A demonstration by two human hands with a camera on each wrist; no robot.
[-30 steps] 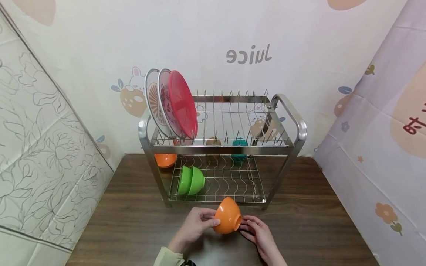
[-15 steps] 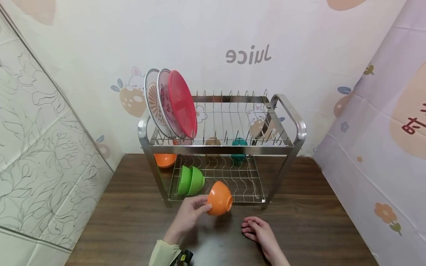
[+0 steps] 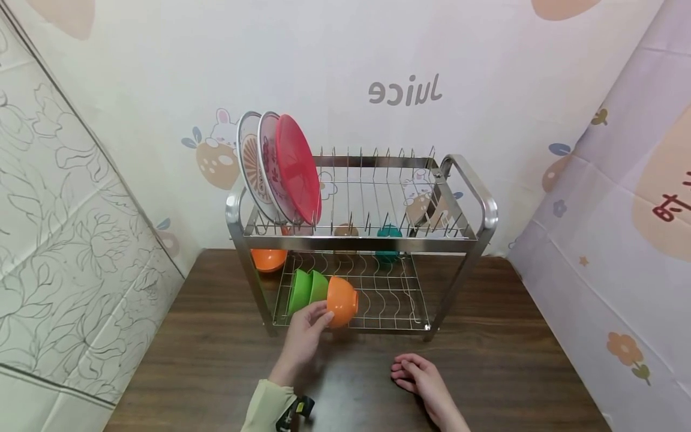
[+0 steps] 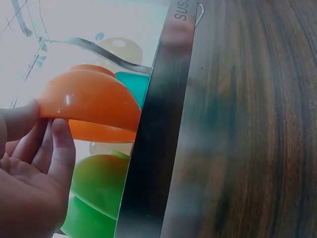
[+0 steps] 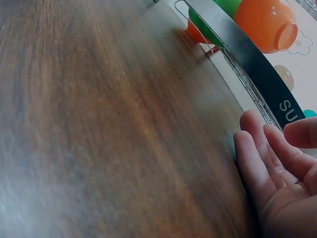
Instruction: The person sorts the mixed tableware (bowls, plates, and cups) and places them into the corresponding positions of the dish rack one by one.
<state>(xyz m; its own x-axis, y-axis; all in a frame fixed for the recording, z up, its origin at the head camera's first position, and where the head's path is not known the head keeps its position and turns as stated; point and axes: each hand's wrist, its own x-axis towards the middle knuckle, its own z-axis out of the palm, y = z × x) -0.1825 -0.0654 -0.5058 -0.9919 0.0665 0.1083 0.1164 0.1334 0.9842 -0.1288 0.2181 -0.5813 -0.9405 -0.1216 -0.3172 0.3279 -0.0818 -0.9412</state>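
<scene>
My left hand (image 3: pixel 304 336) pinches the rim of an orange bowl (image 3: pixel 342 302) between thumb and fingers. The bowl is tipped on its side, its foot facing right, at the front of the rack's lower shelf. Just left of it two green bowls (image 3: pixel 305 289) stand on edge, nested together; the orange bowl overlaps the right one in the head view. In the left wrist view the orange bowl (image 4: pixel 91 101) is held by its edge above the green bowls (image 4: pixel 96 193). My right hand (image 3: pixel 421 379) rests on the table with loosely bent fingers, holding nothing.
A two-tier metal dish rack (image 3: pixel 356 243) stands on the wooden table (image 3: pixel 486 360). Its top tier holds two patterned plates (image 3: pixel 251 162) and a red plate (image 3: pixel 298 171) at the left. Behind the lower shelf are another orange bowl (image 3: pixel 268 260), a tan cup (image 3: pixel 345 233) and a teal cup (image 3: pixel 388 234).
My left hand has carried the orange bowl forward and left, from over the table to the lower shelf beside the green bowls. The right hand has let go of it and stays on the table.
</scene>
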